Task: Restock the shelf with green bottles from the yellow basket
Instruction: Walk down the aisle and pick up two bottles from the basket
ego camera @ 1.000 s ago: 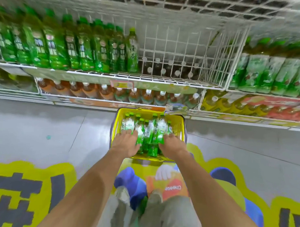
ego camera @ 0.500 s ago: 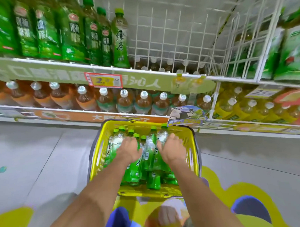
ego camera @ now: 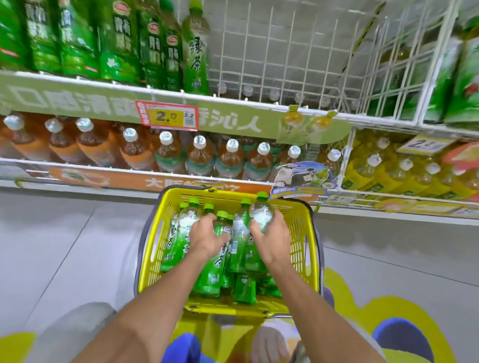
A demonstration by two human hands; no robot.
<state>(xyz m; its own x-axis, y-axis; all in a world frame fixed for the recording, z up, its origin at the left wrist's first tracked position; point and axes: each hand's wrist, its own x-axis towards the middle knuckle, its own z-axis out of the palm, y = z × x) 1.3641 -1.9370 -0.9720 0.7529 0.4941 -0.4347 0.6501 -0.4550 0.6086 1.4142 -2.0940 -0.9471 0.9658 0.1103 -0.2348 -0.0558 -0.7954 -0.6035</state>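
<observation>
Green bottles [ego camera: 214,262] are packed, leaning, in the yellow basket [ego camera: 304,238] on the floor below the wire shelf [ego camera: 249,101]. One is clasped at its clear shoulder by the left hand [ego camera: 208,237], another by the right hand [ego camera: 269,236]. Each is best lifted straight up, firmly gripped, since smooth rounded plastic and glossy labels may slip.

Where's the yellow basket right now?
In the head view the yellow basket sits on the floor at centre, right in front of the low shelf of brown bottles.
</observation>
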